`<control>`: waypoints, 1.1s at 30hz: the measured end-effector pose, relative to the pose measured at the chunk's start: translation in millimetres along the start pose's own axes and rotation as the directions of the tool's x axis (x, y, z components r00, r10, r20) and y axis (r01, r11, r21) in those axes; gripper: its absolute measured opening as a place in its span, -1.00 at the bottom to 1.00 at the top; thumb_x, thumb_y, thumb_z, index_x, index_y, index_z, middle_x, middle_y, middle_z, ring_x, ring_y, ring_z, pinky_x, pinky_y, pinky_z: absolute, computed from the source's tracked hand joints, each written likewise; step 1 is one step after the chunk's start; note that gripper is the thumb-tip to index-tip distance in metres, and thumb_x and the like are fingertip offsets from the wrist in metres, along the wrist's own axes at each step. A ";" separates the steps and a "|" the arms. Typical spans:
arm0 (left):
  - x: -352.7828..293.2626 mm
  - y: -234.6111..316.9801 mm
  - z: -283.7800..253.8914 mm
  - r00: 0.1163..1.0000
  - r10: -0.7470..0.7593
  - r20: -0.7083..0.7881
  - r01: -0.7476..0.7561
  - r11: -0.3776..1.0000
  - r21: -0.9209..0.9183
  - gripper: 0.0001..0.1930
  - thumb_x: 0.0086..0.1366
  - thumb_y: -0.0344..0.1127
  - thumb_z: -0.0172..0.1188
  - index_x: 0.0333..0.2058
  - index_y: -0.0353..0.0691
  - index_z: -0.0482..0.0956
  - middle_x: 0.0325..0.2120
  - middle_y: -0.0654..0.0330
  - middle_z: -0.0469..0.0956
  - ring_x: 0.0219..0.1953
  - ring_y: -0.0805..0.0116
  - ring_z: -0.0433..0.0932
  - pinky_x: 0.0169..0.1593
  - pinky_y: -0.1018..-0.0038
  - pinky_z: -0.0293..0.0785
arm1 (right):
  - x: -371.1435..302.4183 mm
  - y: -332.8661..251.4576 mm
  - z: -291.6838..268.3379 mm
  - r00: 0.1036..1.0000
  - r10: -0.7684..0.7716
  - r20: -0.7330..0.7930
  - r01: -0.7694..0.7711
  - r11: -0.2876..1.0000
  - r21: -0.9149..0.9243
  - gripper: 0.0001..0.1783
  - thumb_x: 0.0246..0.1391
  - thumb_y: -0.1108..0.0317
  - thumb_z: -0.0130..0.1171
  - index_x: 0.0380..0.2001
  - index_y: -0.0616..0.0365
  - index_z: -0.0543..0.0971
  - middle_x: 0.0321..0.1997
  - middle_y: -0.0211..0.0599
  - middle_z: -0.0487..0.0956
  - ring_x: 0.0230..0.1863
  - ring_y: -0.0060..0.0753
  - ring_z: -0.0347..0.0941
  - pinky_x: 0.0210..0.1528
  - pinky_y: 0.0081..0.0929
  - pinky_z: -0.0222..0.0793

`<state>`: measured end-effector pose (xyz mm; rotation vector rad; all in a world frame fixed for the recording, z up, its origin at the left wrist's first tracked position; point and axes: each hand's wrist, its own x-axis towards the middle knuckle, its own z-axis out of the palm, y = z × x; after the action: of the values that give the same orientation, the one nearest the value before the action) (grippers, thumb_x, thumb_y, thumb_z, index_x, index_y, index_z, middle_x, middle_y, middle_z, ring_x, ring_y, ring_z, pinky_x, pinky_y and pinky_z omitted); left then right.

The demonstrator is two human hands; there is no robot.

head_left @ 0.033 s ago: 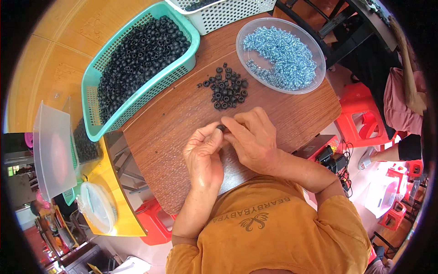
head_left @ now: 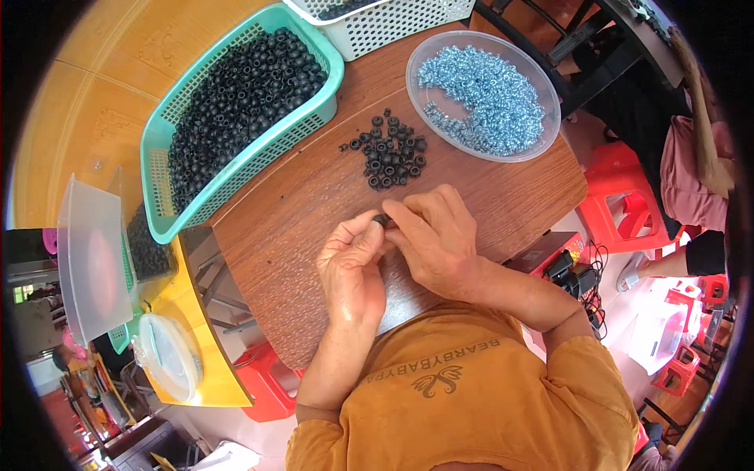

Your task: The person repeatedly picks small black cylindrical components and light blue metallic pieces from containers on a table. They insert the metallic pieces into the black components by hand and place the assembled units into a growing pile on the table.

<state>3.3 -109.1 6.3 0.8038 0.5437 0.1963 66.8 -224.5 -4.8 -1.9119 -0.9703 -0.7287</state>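
Observation:
Above the near part of the brown table [head_left: 283,259], my left hand [head_left: 349,267] pinches a small black round piece [head_left: 381,220] between thumb and fingers. My right hand [head_left: 436,235] meets it from the other side, fingers closed at the same piece; its thumb and anything else in its grip are hidden. Just beyond my hands lies a loose pile of small black hollow round pieces [head_left: 390,153]. Farther right stands a clear round tub [head_left: 428,106] holding many tiny shiny pale-blue metallic parts [head_left: 491,94].
At the far left a turquoise basket [head_left: 259,147] holds many black round pieces. A white perforated basket [head_left: 393,27] stands behind it. Left are a translucent bin [head_left: 94,251] and a lidded tub [head_left: 166,357]. Red stools [head_left: 620,196] and another person's leg [head_left: 664,268] are at right.

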 end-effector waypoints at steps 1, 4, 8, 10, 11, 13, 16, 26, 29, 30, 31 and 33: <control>-1.1 -0.2 1.6 1.000 -0.031 -0.006 0.030 0.998 -0.046 -0.86 0.14 -0.54 0.15 -0.29 -0.37 0.51 -0.42 0.14 0.55 -0.39 0.42 0.51 -0.24 0.52 0.44 | 0.2 0.2 -0.4 1.000 -0.021 -0.002 0.021 1.000 -0.018 -0.69 -0.31 0.46 0.13 -0.35 0.30 0.49 -0.45 -0.26 0.38 -0.46 -0.26 0.27 -0.45 -0.38 0.18; -3.7 0.1 6.9 0.997 -0.075 0.009 0.076 0.993 -0.090 -0.86 0.16 -0.50 0.14 -0.28 -0.37 0.51 -0.41 0.14 0.55 -0.38 0.39 0.51 -0.23 0.48 0.44 | 1.1 1.8 -1.3 0.998 -0.066 0.006 0.066 0.996 -0.060 -0.68 -0.32 0.45 0.13 -0.36 0.32 0.48 -0.45 -0.24 0.37 -0.46 -0.26 0.27 -0.45 -0.38 0.17; -1.5 2.6 4.1 0.992 -0.115 0.044 0.116 0.993 -0.011 -0.87 0.17 -0.49 0.13 -0.29 -0.38 0.51 -0.42 0.13 0.55 -0.39 0.39 0.52 -0.23 0.47 0.44 | 2.0 5.0 -6.8 0.996 -0.060 0.065 0.062 0.997 -0.039 -0.68 -0.33 0.43 0.15 -0.38 0.33 0.47 -0.45 -0.23 0.36 -0.45 -0.25 0.27 -0.45 -0.37 0.17; 1.8 8.0 1.1 0.982 -0.166 0.095 0.162 0.985 0.052 -0.88 0.18 -0.47 0.14 -0.32 -0.39 0.52 -0.44 0.14 0.55 -0.40 0.41 0.51 -0.24 0.48 0.44 | 2.8 7.7 -8.6 0.994 -0.063 0.087 0.064 0.998 -0.002 -0.69 -0.34 0.43 0.16 -0.39 0.33 0.47 -0.45 -0.23 0.36 -0.44 -0.24 0.27 -0.44 -0.37 0.17; 2.3 7.9 0.2 0.985 -0.148 0.087 0.139 0.986 0.094 -0.89 0.18 -0.46 0.14 -0.33 -0.39 0.52 -0.45 0.15 0.55 -0.41 0.42 0.51 -0.25 0.50 0.43 | 3.5 9.9 -8.5 0.993 -0.073 0.088 0.071 0.997 0.020 -0.68 -0.34 0.43 0.16 -0.40 0.33 0.47 -0.45 -0.22 0.36 -0.44 -0.23 0.27 -0.44 -0.36 0.17; 4.1 5.8 -2.3 0.991 -0.112 0.077 0.097 0.979 0.178 -0.89 0.18 -0.45 0.15 -0.37 -0.40 0.53 -0.46 0.17 0.54 -0.43 0.44 0.50 -0.27 0.52 0.42 | 3.5 11.8 -8.1 0.993 -0.074 0.095 0.067 0.995 0.071 -0.68 -0.35 0.42 0.18 -0.40 0.33 0.47 -0.46 -0.22 0.36 -0.44 -0.22 0.27 -0.43 -0.35 0.17; 4.2 2.6 -5.3 0.992 -0.067 0.109 0.045 0.980 0.195 -0.90 0.17 -0.46 0.17 -0.41 -0.40 0.54 -0.47 0.21 0.54 -0.44 0.48 0.47 -0.28 0.57 0.39 | 2.1 12.6 -7.0 0.992 -0.065 0.105 0.050 0.989 0.139 -0.67 -0.37 0.43 0.19 -0.41 0.33 0.47 -0.46 -0.21 0.35 -0.43 -0.20 0.27 -0.43 -0.33 0.16; -3.6 -1.8 0.4 0.999 -0.012 0.052 0.003 0.988 0.155 -0.91 0.12 -0.49 0.19 -0.50 -0.39 0.51 -0.53 0.24 0.50 -0.48 0.50 0.38 -0.29 0.57 0.33 | 0.2 13.8 1.3 0.988 -0.148 0.053 0.135 0.972 0.194 -0.74 -0.46 0.48 0.12 -0.53 0.33 0.44 -0.57 -0.23 0.27 -0.50 -0.23 0.22 -0.47 -0.33 0.13; -0.2 -4.0 -3.4 0.998 -0.014 0.053 0.007 0.991 0.135 -0.90 0.12 -0.49 0.19 -0.52 -0.37 0.49 -0.52 0.23 0.50 -0.47 0.49 0.39 -0.29 0.56 0.33 | -1.1 15.6 3.7 0.983 -0.179 0.050 0.166 0.968 0.190 -0.69 -0.45 0.47 0.16 -0.47 0.38 0.46 -0.55 -0.19 0.32 -0.52 -0.21 0.25 -0.52 -0.33 0.17; 1.0 -4.6 -4.6 0.999 -0.018 0.051 0.011 0.991 0.132 -0.90 0.12 -0.49 0.19 -0.53 -0.37 0.48 -0.52 0.23 0.50 -0.47 0.49 0.39 -0.29 0.56 0.33 | -1.4 16.1 3.9 0.980 -0.190 0.052 0.177 0.966 0.189 -0.66 -0.44 0.47 0.19 -0.44 0.40 0.47 -0.53 -0.18 0.35 -0.52 -0.19 0.27 -0.54 -0.32 0.19; 1.9 -5.2 -6.1 0.999 -0.021 0.047 0.015 0.992 0.129 -0.89 0.12 -0.49 0.19 -0.53 -0.36 0.48 -0.52 0.23 0.50 -0.47 0.49 0.39 -0.30 0.55 0.33 | -1.2 16.5 4.1 0.978 -0.199 0.056 0.185 0.964 0.191 -0.66 -0.44 0.47 0.19 -0.44 0.40 0.47 -0.54 -0.18 0.35 -0.52 -0.19 0.27 -0.54 -0.33 0.19; 3.4 -7.5 -10.2 0.999 -0.009 0.048 0.003 0.991 0.130 -0.89 0.13 -0.48 0.19 -0.53 -0.37 0.47 -0.52 0.23 0.50 -0.47 0.49 0.39 -0.29 0.54 0.33 | -0.5 17.4 4.4 0.974 -0.218 0.062 0.202 0.960 0.195 -0.66 -0.44 0.47 0.18 -0.45 0.41 0.47 -0.55 -0.18 0.34 -0.53 -0.20 0.26 -0.55 -0.33 0.18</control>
<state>0.5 -106.5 -6.3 0.9312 0.5168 0.1362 81.7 -226.7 -14.6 -1.7030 -1.2634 -0.6566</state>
